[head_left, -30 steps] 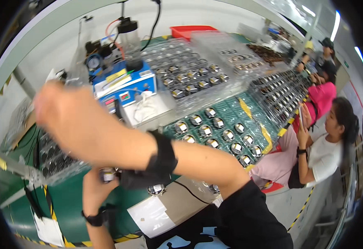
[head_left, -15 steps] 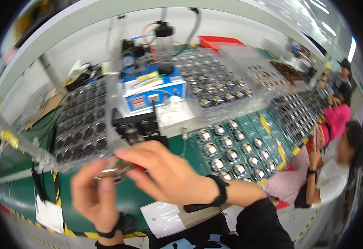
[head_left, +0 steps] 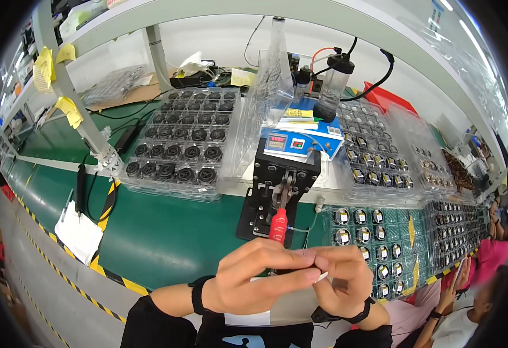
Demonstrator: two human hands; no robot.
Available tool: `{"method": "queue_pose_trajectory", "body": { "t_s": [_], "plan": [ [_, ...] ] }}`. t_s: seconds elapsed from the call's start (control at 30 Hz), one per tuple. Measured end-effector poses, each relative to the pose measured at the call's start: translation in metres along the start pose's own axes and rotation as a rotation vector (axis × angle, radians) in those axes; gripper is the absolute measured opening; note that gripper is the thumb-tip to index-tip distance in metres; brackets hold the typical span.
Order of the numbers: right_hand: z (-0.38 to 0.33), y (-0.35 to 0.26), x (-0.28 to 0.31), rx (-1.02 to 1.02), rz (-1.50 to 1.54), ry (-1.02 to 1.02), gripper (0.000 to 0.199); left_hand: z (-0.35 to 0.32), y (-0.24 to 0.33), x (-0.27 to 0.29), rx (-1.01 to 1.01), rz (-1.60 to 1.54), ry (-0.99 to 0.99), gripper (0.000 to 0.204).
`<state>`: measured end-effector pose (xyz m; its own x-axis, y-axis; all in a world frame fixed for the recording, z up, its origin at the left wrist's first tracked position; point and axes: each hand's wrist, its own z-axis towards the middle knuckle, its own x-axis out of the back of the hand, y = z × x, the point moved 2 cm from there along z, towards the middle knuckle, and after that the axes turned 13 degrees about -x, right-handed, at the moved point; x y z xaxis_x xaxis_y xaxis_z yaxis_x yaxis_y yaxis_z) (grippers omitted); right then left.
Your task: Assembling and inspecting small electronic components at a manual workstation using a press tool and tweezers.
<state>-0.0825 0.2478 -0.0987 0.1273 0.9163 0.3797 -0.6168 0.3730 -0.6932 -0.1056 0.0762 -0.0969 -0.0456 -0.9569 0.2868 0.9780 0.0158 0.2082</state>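
Black and small, the part sits pinched between my two hands, low in the middle of the view and just in front of the press fixture (head_left: 281, 194) with its red-handled lever (head_left: 277, 223). My left hand (head_left: 252, 278) comes in from the left with the fingers (head_left: 291, 277) stretched long toward the right, closed on the part from above and below. My right hand (head_left: 342, 279) meets it from the other side, fingertips curled in tight, so both grips are shut on the same piece and the hands touch where they meet. Only a dark sliver shows between the fingers (head_left: 327, 268); its shape I cannot make out. It seems to lie left to right, across my body. The fixture stands straight ahead and just beyond the knuckles. To the left a clear tray of black round parts (head_left: 178, 142) lies well apart on the green mat (head_left: 167, 232); to the right trays of silver-topped parts (head_left: 375, 243) are near my right hand.
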Motion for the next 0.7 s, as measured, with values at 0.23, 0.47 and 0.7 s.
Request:
{"method": "queue_pose_trajectory", "body": {
  "t_s": [0.23,0.47,0.7],
  "plan": [
    [-0.009,-0.001,-0.004,0.064,0.195,0.04,0.03,-0.001,0.011,-0.01,-0.058,0.009,0.021,0.032],
    [-0.031,0.012,0.024,-0.091,0.029,-0.01,0.027,0.014,0.007,-0.014,-0.145,-0.045,-0.215,0.028],
    [-0.04,0.091,0.125,-0.62,-0.494,0.405,0.012,0.027,0.002,0.038,-0.188,0.142,-0.396,0.023]
  ]
}}
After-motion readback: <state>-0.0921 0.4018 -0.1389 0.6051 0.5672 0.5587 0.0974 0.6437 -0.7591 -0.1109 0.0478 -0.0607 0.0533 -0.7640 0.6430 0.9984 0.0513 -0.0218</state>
